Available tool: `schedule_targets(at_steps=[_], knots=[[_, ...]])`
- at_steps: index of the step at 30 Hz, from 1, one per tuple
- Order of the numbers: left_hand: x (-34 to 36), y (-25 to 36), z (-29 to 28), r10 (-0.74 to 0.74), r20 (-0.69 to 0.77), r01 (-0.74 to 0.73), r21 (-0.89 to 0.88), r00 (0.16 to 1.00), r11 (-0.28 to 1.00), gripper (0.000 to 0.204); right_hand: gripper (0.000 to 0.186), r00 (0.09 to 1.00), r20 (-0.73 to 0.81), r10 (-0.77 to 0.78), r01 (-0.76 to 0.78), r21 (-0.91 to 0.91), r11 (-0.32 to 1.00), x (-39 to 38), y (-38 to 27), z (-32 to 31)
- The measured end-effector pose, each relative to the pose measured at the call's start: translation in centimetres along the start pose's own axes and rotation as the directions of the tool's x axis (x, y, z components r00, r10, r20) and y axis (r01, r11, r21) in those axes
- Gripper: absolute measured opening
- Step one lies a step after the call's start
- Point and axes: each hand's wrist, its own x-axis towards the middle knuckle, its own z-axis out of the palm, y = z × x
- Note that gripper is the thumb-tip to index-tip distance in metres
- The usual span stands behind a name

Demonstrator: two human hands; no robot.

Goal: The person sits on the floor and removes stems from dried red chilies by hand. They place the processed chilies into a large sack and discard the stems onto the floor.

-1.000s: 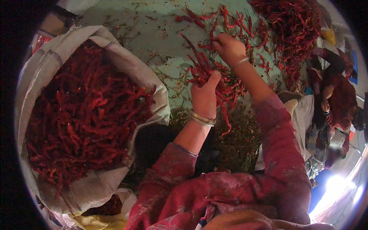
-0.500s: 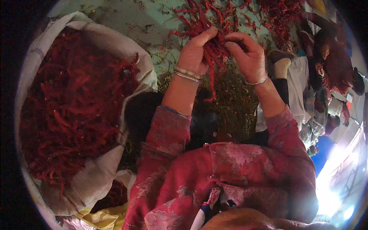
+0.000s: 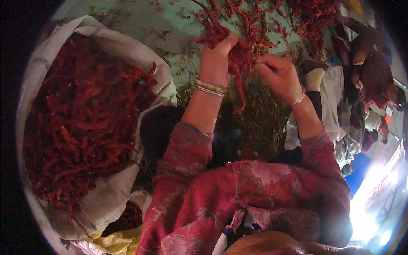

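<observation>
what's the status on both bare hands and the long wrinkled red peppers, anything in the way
Left hand closed on pepper bunch. Right hand beside it, fingertips pinched, contents unclear. Nothing seen blocking hands; whitish woven sack off left.

Place: a produce work area, by its look, where red chillies are handled in bulk
Sack: a large pale sack is filled with them, left of frame
Heap: a chilli heap is piled at upper right
Surface: a greenish surface is littered with plant scraps, top centre
Company: another person is seen at right
</observation>
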Motion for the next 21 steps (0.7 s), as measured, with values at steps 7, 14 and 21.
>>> schedule_targets(at_steps=[7,14,21], knots=[[-0.9,-0.1,1.6,0.074,0.001,-0.074,0.102,0.997,0.992,0.014,0.009,0.971,0.241,-0.003,-0.051,0.218,0.975,-0.1,-1.1,-1.2],[-1.5,0.2,1.7,0.095,-0.003,-0.093,0.142,0.995,0.985,0.012,0.01,0.914,0.403,0.052,-0.185,0.298,0.937,0.7,-1.2,-1.5],[-1.3,0.5,1.5,0.127,-0.128,-0.095,0.227,0.984,0.969,0.014,0.011,0.892,0.452,0.017,-0.112,0.184,0.976,2.0,-1.6,-2.4]])
